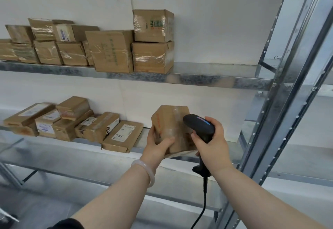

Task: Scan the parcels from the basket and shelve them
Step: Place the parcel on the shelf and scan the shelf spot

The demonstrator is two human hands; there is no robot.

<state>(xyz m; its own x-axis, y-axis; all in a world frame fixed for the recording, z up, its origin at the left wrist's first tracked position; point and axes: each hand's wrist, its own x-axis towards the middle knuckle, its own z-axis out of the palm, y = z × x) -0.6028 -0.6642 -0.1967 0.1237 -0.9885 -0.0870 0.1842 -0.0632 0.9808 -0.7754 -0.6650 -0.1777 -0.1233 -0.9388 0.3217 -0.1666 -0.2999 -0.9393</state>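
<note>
The scanner (199,126) head covers part of the held parcel (169,120); its cable (201,210) leaves at six o'clock. Boxes at nine o'clock (5,50) are cut off. The flat parcel's label (124,129) is too small to read.

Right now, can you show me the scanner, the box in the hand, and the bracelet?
barcode scanner (199,125): head view, black head.
held cardboard parcel (169,120): head view, taped front.
white bracelet (145,171): head view, band on the wrist.

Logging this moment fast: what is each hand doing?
Left hand: closed on the cardboard parcel.
Right hand: closed on the black scanner.
</note>
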